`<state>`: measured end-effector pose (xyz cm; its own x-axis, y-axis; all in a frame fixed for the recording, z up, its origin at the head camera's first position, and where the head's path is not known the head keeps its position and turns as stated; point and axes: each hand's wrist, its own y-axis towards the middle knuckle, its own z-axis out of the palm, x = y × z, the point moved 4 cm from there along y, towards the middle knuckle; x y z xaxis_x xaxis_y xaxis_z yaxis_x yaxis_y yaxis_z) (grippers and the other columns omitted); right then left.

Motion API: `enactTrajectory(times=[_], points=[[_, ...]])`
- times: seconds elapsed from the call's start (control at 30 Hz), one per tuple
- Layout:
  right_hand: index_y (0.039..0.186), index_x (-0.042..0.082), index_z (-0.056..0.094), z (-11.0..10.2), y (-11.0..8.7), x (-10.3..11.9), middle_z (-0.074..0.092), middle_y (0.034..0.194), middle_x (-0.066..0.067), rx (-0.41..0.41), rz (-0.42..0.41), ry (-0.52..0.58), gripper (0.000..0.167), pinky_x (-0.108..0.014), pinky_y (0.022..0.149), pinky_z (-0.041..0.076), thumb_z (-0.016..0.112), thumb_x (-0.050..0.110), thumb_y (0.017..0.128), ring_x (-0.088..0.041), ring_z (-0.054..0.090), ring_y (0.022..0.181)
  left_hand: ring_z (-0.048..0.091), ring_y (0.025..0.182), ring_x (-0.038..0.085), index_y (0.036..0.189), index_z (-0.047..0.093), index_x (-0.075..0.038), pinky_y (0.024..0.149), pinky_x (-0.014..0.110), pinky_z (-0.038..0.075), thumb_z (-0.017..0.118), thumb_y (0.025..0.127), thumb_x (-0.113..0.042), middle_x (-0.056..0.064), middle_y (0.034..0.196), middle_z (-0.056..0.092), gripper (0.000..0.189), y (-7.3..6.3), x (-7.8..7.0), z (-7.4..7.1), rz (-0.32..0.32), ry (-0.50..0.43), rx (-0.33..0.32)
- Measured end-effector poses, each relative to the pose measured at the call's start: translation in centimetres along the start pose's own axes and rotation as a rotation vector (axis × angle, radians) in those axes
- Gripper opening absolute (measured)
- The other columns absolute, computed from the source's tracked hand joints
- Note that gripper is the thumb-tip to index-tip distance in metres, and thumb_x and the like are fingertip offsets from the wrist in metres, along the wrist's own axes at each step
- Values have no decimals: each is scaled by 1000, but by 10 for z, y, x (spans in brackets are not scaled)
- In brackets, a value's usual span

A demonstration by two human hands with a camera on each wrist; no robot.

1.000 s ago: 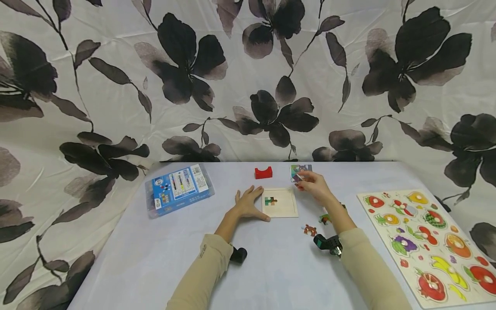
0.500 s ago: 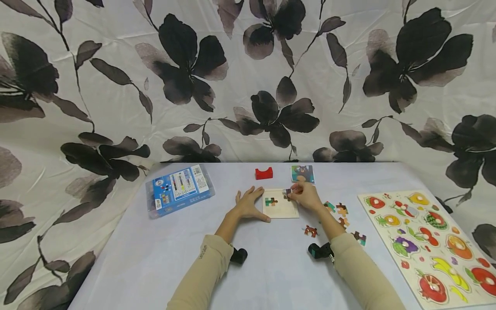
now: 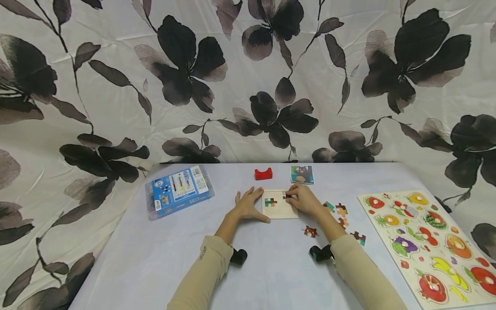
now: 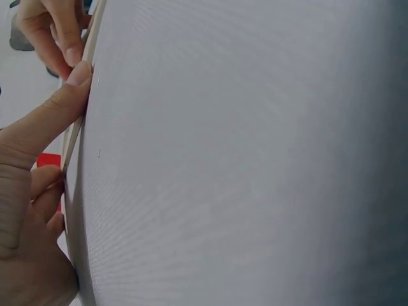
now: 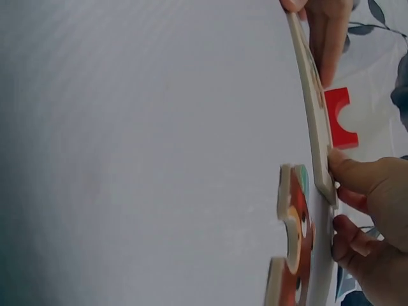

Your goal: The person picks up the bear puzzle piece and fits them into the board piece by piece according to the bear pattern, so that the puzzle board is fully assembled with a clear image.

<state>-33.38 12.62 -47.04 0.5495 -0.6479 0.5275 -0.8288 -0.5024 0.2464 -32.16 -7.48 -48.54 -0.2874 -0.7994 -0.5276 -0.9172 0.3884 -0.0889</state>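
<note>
tray (image 3: 281,212) is flat on the table in front of the person, one group of joined or touching pieces (image 3: 271,202) sitting toward its left side, most of the base bare. left hand (image 3: 248,204) is spread wide, fingers along the left edge, thumb at the near edge; it braces the tray, grips nothing. right hand (image 3: 306,200) has thumb and fingers curled in a pinch on a small dark piece (image 3: 286,196) at the far right corner. can't tell if that piece is seated or sitting proud; fingers hide most of it.

risks, my read:
- wrong rotation or wrong slot. nothing beside it to key against, since the other group looks apart from it.
- piece cocked on the rim if pressed while tilted. would leave a lip and block neighbours.
- pushing hard on that corner could skid the tray; only the left hand backs it up.
- right sleeve (image 3: 364,267) runs right by the loose pieces (image 3: 342,209) and a brown piece (image 3: 310,231) lies on its other side. a low pull-back could drag them.
- picture card (image 3: 302,175) is just beyond the right hand, easy to knock.
</note>
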Motion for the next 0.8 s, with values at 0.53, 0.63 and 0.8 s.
enactTrajectory(times=[0.53,0.63,0.8], points=[[115,-11,61,-25,-9,-10,63,110,-27,-38,188,101,38,-40,72,53,66,13,87,-33,64,86,14,143,26,148,31,-12,109,60,-2,83,64,-45,2,154,27,104,1,0,-2,-15,14,32],[117,-11,59,-46,-23,-17,62,112,-29,-41,249,116,36,-43,74,53,63,9,88,-38,63,91,15,143,26,147,32,-11,109,60,-1,84,63,-45,2,154,28,105,1,0,-2,-20,10,28],[119,-13,57,-74,-54,-40,60,110,-31,14,320,49,38,-45,76,52,63,5,86,-42,61,95,16,143,25,147,33,-13,110,59,0,84,62,-46,1,153,29,104,1,0,-2,-28,22,28]])
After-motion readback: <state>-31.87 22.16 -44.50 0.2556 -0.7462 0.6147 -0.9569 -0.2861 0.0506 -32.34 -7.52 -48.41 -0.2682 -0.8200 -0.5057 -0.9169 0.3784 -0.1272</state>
